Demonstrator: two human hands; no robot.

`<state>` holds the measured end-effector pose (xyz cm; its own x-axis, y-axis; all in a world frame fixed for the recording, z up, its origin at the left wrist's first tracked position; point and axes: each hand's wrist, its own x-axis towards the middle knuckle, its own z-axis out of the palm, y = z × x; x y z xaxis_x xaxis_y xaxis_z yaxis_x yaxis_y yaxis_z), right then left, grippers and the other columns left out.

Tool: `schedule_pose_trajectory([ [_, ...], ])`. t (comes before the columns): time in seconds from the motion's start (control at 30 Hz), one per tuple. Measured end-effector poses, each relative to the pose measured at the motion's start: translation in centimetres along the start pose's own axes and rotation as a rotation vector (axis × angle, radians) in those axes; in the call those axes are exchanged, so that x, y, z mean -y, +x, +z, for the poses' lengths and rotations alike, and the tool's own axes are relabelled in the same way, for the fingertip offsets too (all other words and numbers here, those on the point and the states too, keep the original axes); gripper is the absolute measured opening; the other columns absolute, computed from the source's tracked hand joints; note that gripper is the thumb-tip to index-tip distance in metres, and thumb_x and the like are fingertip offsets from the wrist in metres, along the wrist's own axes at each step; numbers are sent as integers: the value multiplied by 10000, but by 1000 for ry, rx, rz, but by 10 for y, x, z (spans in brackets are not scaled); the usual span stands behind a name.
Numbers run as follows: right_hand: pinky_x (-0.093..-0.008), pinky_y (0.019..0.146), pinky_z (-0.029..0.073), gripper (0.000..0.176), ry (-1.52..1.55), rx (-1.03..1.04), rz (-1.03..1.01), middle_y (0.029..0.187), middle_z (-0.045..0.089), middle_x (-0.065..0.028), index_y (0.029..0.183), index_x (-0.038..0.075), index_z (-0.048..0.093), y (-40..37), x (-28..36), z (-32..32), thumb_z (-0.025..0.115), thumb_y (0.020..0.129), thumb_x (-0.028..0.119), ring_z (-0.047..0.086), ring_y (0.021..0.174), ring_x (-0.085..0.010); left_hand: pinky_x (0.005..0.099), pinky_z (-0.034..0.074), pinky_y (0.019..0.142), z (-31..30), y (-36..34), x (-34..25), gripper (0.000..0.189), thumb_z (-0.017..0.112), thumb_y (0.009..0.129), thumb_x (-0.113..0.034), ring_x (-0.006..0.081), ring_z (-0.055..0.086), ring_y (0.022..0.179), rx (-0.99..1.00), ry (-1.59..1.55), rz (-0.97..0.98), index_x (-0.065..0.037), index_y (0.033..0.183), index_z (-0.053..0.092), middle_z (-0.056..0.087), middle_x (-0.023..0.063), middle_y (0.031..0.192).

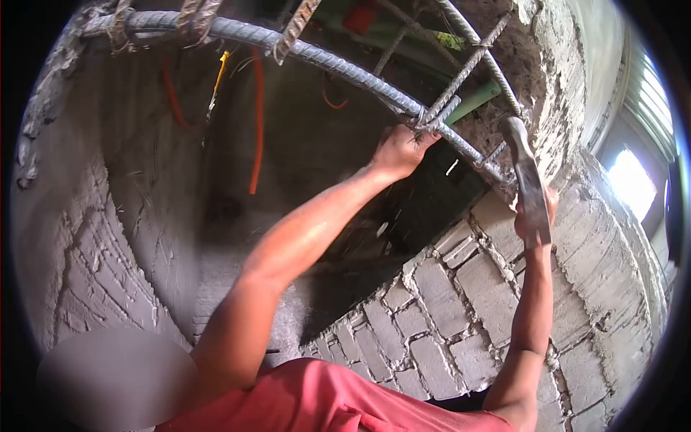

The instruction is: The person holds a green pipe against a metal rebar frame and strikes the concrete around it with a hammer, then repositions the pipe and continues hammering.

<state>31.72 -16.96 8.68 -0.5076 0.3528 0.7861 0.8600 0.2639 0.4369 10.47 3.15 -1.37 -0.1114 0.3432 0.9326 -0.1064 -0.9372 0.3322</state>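
Note:
My right hand (pixel 551 209) is closed on a hammer (pixel 531 183), whose metal head faces the camera and hides most of the fingers and the handle. The rounded end of the head is beside the broken concrete edge (pixel 558 86). My left hand (pixel 404 150) is closed right under a thick ribbed steel bar (pixel 324 61), at a joint where thinner bars (pixel 461 83) cross it. Whatever those fingers grip is hidden. A green pipe (pixel 475 102) slants behind the bars, its lower end close to my left thumb.
Below the right arm stands a brick wall (pixel 439 295) with rough mortar joints. Plastered concrete (pixel 108 259) is on the left. An orange tube (pixel 258 129) and a yellow cord (pixel 219 79) hang in the dark opening. Rusty bar ends (pixel 295 32) cross the top.

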Motion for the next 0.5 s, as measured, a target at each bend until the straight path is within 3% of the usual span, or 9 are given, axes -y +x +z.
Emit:
schedule_pose_trajectory([
  [0.07, -379, 527, 392, 198, 120, -38, 41, 620, 471, -116, 722, 23, 478, -21, -17, 8, 668, 726, 79, 474, 532, -249, 439, 512, 788, -7, 11, 30, 349, 587, 950, -409, 359, 665, 897, 20, 101, 144, -81, 986, 700, 697, 162, 914],
  [0.1, -379, 527, 392, 198, 128, -39, 47, 620, 471, -116, 722, 23, 478, -32, -15, 8, 668, 726, 79, 474, 532, -249, 399, 477, 935, 2, 12, 142, 442, 575, 953, -436, 341, 594, 1130, 375, -318, 149, -105, 1243, 621, 629, 181, 1218],
  [0.17, -382, 474, 338, 341, 8, 35, 124, 624, 486, -71, 824, 49, 599, -55, -9, 5, 541, 904, 376, 483, 507, -221, 448, 517, 666, -65, 34, 81, 533, 610, 893, -545, 378, 670, 759, 154, 327, 336, -13, 917, 639, 662, 193, 754],
  [0.2, -378, 481, 338, 191, -2, 51, 183, 622, 449, -69, 784, 59, 574, -60, 0, 8, 628, 835, 236, 468, 509, -215, 448, 517, 666, -71, 29, 83, 533, 610, 893, -545, 378, 670, 759, 164, 324, 350, -13, 917, 639, 662, 193, 754],
  [0.23, -373, 492, 336, 152, 57, 62, 50, 632, 432, -77, 737, 49, 514, -58, 8, 5, 660, 733, 92, 465, 520, -222, 467, 507, 640, -70, 13, 84, 564, 598, 881, -588, 400, 664, 744, 199, 384, 242, -26, 907, 630, 653, 209, 736],
  [0.3, -399, 476, 353, 611, 101, 81, 86, 641, 431, -114, 682, 14, 509, -60, 17, 10, 597, 854, 593, 483, 518, -277, 487, 498, 614, -57, -11, 77, 595, 586, 869, -632, 421, 658, 729, 239, 430, 135, -38, 898, 620, 643, 225, 719],
  [0.33, -407, 479, 363, 745, 102, 110, 93, 658, 447, -128, 697, 6, 521, -61, 17, 15, 472, 847, 735, 504, 531, -307, 495, 493, 609, -49, -17, 70, 593, 575, 872, -641, 433, 652, 735, 213, 355, 43, -49, 887, 623, 639, 234, 720],
  [0.43, -392, 468, 367, 690, 136, 69, 70, 653, 453, -121, 710, 7, 531, -53, 28, 22, 492, 871, 677, 501, 517, -299, 508, 492, 627, -42, -10, 51, 542, 576, 884, -620, 450, 640, 766, 205, 265, -45, -83, 901, 649, 660, 217, 767],
  [0.5, -389, 466, 369, 662, 146, 34, 43, 654, 458, -120, 711, 7, 532, -47, 29, 22, 511, 875, 648, 502, 515, -296, 502, 495, 674, -35, 3, 44, 468, 598, 907, -541, 427, 650, 850, 147, 172, 117, -78, 942, 660, 684, 193, 878],
])
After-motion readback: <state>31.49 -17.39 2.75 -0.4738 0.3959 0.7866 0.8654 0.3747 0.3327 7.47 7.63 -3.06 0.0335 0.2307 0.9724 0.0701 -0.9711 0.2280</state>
